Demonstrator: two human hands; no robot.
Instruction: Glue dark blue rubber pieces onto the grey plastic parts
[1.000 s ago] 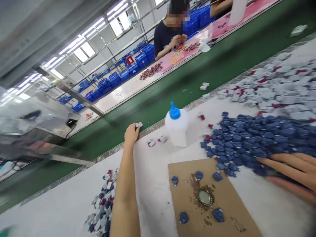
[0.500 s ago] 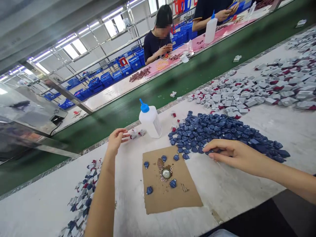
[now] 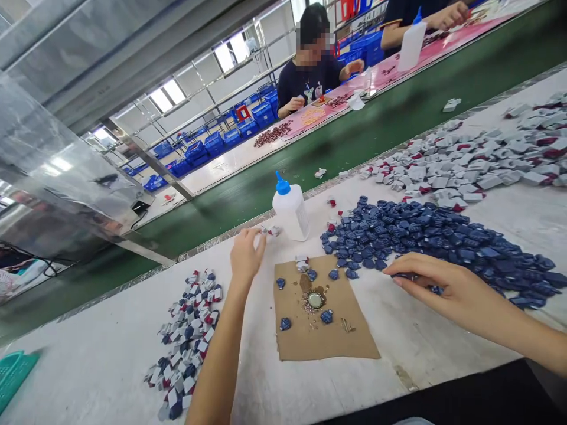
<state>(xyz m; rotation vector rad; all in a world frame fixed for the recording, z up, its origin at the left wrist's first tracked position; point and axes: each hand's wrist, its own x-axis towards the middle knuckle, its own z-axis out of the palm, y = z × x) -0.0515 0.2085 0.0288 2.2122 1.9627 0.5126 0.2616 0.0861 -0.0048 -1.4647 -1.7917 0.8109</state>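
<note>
My left hand (image 3: 247,254) is over the table by the white glue bottle (image 3: 292,215), its fingers partly bent and apart, close to small grey-and-red pieces (image 3: 271,231). At the near edge of the heap of dark blue pieces (image 3: 398,227), my right hand (image 3: 436,280) has its thumb and fingers closed around a small dark blue piece (image 3: 406,275), mostly hidden by the fingers. Between my hands lies a brown cardboard sheet (image 3: 328,345) with several blue pieces and a bottle cap (image 3: 315,300) on it. A grey-and-red piece (image 3: 302,263) sits at its far edge.
A heap of grey-and-red pieces (image 3: 443,171) lies at the far right. Assembled grey-and-blue pieces (image 3: 190,330) are piled left of my left forearm. A green belt (image 3: 252,189) runs behind the table, with two people at the bench beyond. A green basket (image 3: 15,372) stands at lower left.
The view has swung left. A grey-and-red piece now shows at the cardboard's far edge. My left fingers have bent; the right hand has drawn slightly back from the blue heap.
</note>
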